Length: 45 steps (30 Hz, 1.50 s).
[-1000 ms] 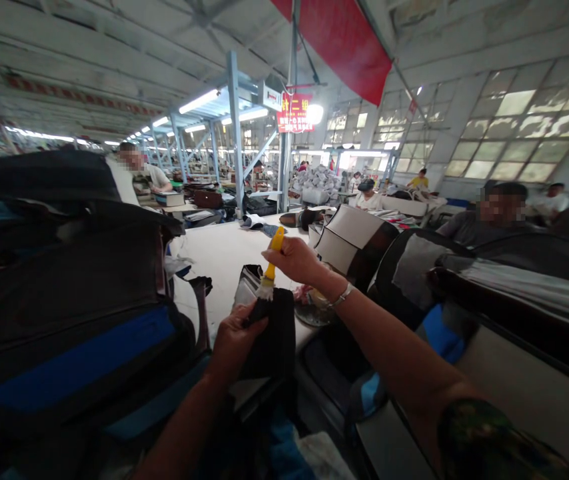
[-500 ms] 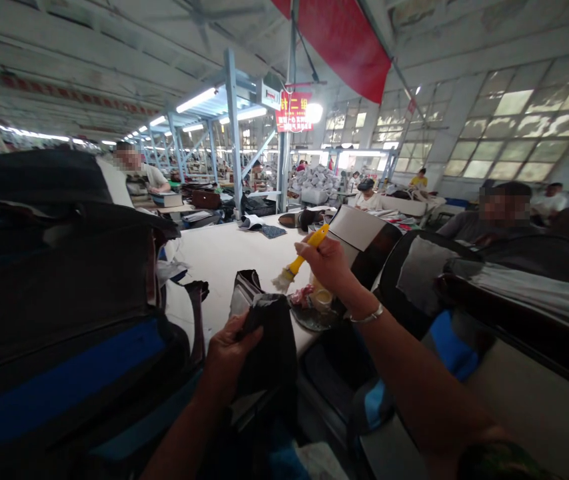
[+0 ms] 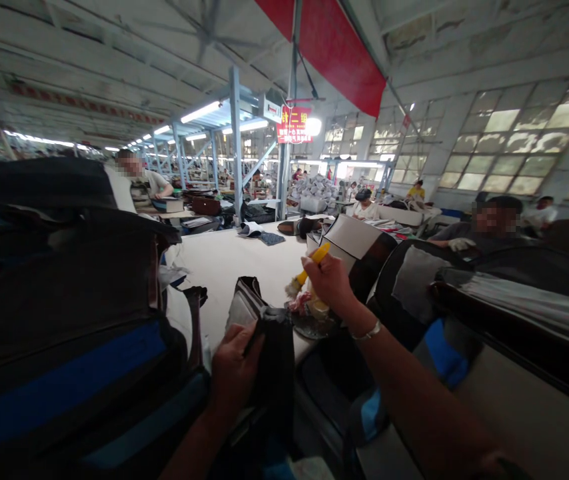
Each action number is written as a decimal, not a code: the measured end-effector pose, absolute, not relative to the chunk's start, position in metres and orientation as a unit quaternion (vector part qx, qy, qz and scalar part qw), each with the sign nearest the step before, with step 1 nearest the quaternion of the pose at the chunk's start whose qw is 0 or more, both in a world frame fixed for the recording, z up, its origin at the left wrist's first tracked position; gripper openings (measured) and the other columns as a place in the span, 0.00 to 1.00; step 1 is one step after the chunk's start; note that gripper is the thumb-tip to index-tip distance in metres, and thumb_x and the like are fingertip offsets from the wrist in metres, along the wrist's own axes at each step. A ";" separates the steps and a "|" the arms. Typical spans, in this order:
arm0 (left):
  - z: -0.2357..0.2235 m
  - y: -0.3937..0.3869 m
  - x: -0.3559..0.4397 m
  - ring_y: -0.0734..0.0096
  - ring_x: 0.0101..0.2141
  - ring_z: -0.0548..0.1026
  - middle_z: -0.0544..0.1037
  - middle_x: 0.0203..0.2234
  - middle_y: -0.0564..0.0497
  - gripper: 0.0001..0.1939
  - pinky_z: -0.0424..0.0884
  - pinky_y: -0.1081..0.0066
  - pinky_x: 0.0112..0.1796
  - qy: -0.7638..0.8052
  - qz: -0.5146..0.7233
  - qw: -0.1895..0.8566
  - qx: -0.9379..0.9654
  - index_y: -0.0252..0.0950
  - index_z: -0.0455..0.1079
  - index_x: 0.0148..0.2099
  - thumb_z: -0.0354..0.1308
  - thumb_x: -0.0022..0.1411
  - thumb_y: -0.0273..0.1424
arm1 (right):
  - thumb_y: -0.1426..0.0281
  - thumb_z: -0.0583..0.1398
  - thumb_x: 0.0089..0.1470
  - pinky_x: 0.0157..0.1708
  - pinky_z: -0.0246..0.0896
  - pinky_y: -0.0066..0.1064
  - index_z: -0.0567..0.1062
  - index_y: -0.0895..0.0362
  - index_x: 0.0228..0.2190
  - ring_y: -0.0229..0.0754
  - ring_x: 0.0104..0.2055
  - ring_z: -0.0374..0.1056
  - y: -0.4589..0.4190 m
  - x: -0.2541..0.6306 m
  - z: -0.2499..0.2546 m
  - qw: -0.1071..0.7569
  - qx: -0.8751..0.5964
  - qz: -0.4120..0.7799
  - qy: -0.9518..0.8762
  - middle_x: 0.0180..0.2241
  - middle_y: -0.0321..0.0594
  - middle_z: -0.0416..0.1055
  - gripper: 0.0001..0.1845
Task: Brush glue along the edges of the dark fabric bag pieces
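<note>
My right hand [image 3: 328, 280] is closed around the yellow handle of a brush [image 3: 320, 255], whose pale bristles point down and to the left. Just below it stands a small container [image 3: 318, 308] with a pinkish crumpled rag [image 3: 300, 303] beside it, both on a dark round base [image 3: 314, 327]. My left hand [image 3: 234, 360] pinches a folded black fabric piece [image 3: 275, 353] near its upper edge. A grey lining [image 3: 242, 308] shows on the piece's far side. The bristles are apart from the fabric.
A white table [image 3: 214, 257] stretches ahead, with fabric scraps [image 3: 269, 237] at its far side. Stacked black and blue pieces [image 3: 64, 287] rise at the left. More stacked pieces [image 3: 514, 313] stand at the right, where a co-worker's gloved hand [image 3: 462, 245] shows.
The brush has moved slightly right and down, closer to the container and rag. My left hand still holds the black fabric piece. A co-worker's gloved hand has come into view at the right.
</note>
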<state>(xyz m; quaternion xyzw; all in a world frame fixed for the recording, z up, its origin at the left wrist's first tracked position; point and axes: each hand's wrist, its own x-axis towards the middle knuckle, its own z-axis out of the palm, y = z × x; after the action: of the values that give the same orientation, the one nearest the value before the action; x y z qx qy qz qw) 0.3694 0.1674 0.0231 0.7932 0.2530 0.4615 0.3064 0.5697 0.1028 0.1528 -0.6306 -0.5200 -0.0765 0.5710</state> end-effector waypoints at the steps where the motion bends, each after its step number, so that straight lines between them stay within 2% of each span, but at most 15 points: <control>1: 0.021 0.164 0.371 0.65 0.36 0.76 0.74 0.35 0.49 0.16 0.72 0.68 0.40 0.242 0.464 0.269 0.809 0.37 0.74 0.53 0.53 0.68 0.37 | 0.61 0.57 0.56 0.25 0.48 0.27 0.66 0.57 0.21 0.34 0.22 0.53 0.100 0.566 0.162 0.570 -0.630 -0.087 -0.519 0.17 0.31 0.58 0.16; 4: 0.016 0.155 0.378 0.64 0.38 0.76 0.75 0.37 0.47 0.16 0.72 0.66 0.41 0.203 0.460 0.150 0.851 0.36 0.71 0.56 0.49 0.71 0.32 | 0.60 0.55 0.59 0.26 0.50 0.26 0.67 0.57 0.22 0.34 0.24 0.56 0.095 0.548 0.183 0.517 -0.637 -0.101 -0.563 0.19 0.33 0.61 0.18; 8: 0.012 0.147 0.383 0.60 0.35 0.74 0.75 0.34 0.45 0.14 0.72 0.63 0.36 0.174 0.454 0.041 0.873 0.32 0.72 0.52 0.49 0.69 0.26 | 0.63 0.52 0.60 0.27 0.49 0.28 0.71 0.58 0.24 0.36 0.24 0.60 0.099 0.531 0.186 0.255 -0.722 -0.133 -0.629 0.22 0.38 0.68 0.17; 10: 0.010 0.144 0.383 0.59 0.33 0.74 0.75 0.32 0.45 0.13 0.72 0.63 0.34 0.160 0.450 -0.001 0.879 0.32 0.71 0.51 0.50 0.68 0.23 | 0.64 0.55 0.56 0.27 0.49 0.30 0.74 0.59 0.27 0.39 0.26 0.63 0.103 0.530 0.185 0.175 -0.743 -0.149 -0.629 0.24 0.41 0.71 0.13; 15: 0.005 0.137 0.383 0.60 0.33 0.73 0.74 0.32 0.46 0.12 0.72 0.62 0.35 0.135 0.444 -0.060 0.884 0.32 0.70 0.51 0.52 0.66 0.21 | 0.64 0.52 0.57 0.28 0.50 0.31 0.77 0.60 0.32 0.42 0.29 0.66 0.110 0.525 0.194 0.151 -0.745 -0.134 -0.636 0.29 0.46 0.75 0.17; 19: 0.003 0.132 0.382 0.61 0.34 0.73 0.75 0.33 0.46 0.11 0.71 0.63 0.36 0.119 0.436 -0.067 0.889 0.33 0.69 0.50 0.51 0.67 0.22 | 0.66 0.60 0.46 0.27 0.52 0.31 0.76 0.60 0.24 0.44 0.28 0.67 0.118 0.523 0.190 0.121 -0.739 -0.050 -0.661 0.24 0.47 0.74 0.10; 23: 0.004 0.130 0.380 0.62 0.32 0.73 0.75 0.31 0.47 0.13 0.70 0.64 0.34 0.120 0.428 -0.051 0.895 0.34 0.70 0.51 0.49 0.68 0.22 | 0.65 0.59 0.48 0.31 0.55 0.32 0.74 0.57 0.23 0.46 0.32 0.69 0.125 0.526 0.177 0.216 -0.739 -0.044 -0.636 0.25 0.46 0.73 0.09; 27: 0.013 0.140 0.376 0.63 0.32 0.73 0.75 0.31 0.47 0.12 0.70 0.64 0.35 0.141 0.432 -0.009 0.891 0.36 0.72 0.49 0.49 0.70 0.26 | 0.67 0.64 0.42 0.29 0.55 0.31 0.66 0.55 0.17 0.42 0.27 0.65 0.126 0.540 0.178 0.381 -0.721 0.000 -0.579 0.17 0.38 0.65 0.12; 31: 0.040 0.163 0.370 0.66 0.35 0.75 0.76 0.33 0.48 0.10 0.71 0.68 0.38 0.180 0.467 0.046 0.865 0.36 0.72 0.46 0.50 0.71 0.31 | 0.57 0.54 0.54 0.23 0.53 0.29 0.59 0.53 0.22 0.36 0.18 0.53 0.108 0.557 0.192 0.607 -0.648 0.043 -0.458 0.14 0.30 0.54 0.16; 33: 0.057 0.176 0.367 0.69 0.35 0.75 0.75 0.33 0.49 0.10 0.72 0.71 0.38 0.198 0.477 0.072 0.853 0.36 0.73 0.44 0.51 0.71 0.32 | 0.54 0.49 0.55 0.20 0.53 0.28 0.55 0.52 0.23 0.33 0.14 0.44 0.090 0.557 0.186 0.702 -0.585 0.098 -0.395 0.14 0.25 0.47 0.18; 35: 0.071 0.185 0.366 0.70 0.36 0.76 0.75 0.33 0.51 0.10 0.72 0.72 0.38 0.204 0.472 0.090 0.853 0.38 0.73 0.43 0.52 0.70 0.34 | 0.54 0.51 0.53 0.19 0.54 0.28 0.53 0.52 0.23 0.31 0.13 0.39 0.074 0.547 0.166 0.765 -0.521 0.168 -0.341 0.13 0.22 0.43 0.18; 37: 0.075 0.191 0.367 0.67 0.37 0.76 0.76 0.34 0.51 0.09 0.72 0.70 0.39 0.218 0.466 0.097 0.852 0.39 0.74 0.43 0.53 0.68 0.35 | 0.57 0.55 0.50 0.18 0.55 0.28 0.53 0.53 0.22 0.29 0.12 0.39 0.064 0.532 0.137 0.797 -0.462 0.260 -0.290 0.12 0.22 0.44 0.18; 41: 0.064 0.189 0.366 0.53 0.45 0.72 0.75 0.40 0.44 0.14 0.68 0.55 0.47 0.305 0.494 0.086 0.810 0.37 0.72 0.46 0.56 0.65 0.40 | 0.64 0.59 0.51 0.16 0.52 0.25 0.55 0.55 0.20 0.29 0.12 0.41 0.059 0.504 0.095 0.815 -0.249 0.505 -0.139 0.12 0.24 0.50 0.18; 43: 0.057 0.182 0.361 0.51 0.45 0.72 0.75 0.40 0.43 0.16 0.68 0.53 0.46 0.338 0.501 0.090 0.792 0.36 0.71 0.45 0.54 0.65 0.43 | 0.65 0.58 0.54 0.18 0.58 0.27 0.55 0.55 0.19 0.29 0.12 0.43 0.061 0.497 0.090 0.813 -0.197 0.539 -0.100 0.12 0.25 0.53 0.19; 45: 0.053 0.171 0.353 0.56 0.42 0.75 0.77 0.38 0.45 0.15 0.71 0.58 0.43 0.336 0.485 0.108 0.800 0.37 0.71 0.44 0.50 0.68 0.42 | 0.66 0.57 0.56 0.26 0.67 0.34 0.56 0.56 0.19 0.29 0.12 0.45 0.062 0.495 0.091 0.819 -0.171 0.545 -0.058 0.11 0.24 0.55 0.18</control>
<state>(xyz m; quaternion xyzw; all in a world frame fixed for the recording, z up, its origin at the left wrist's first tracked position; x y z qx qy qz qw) 0.3530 0.1705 0.0529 0.8002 0.3358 0.4850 0.1083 0.4945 0.0624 0.0912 -0.1715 -0.0577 0.5452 0.8185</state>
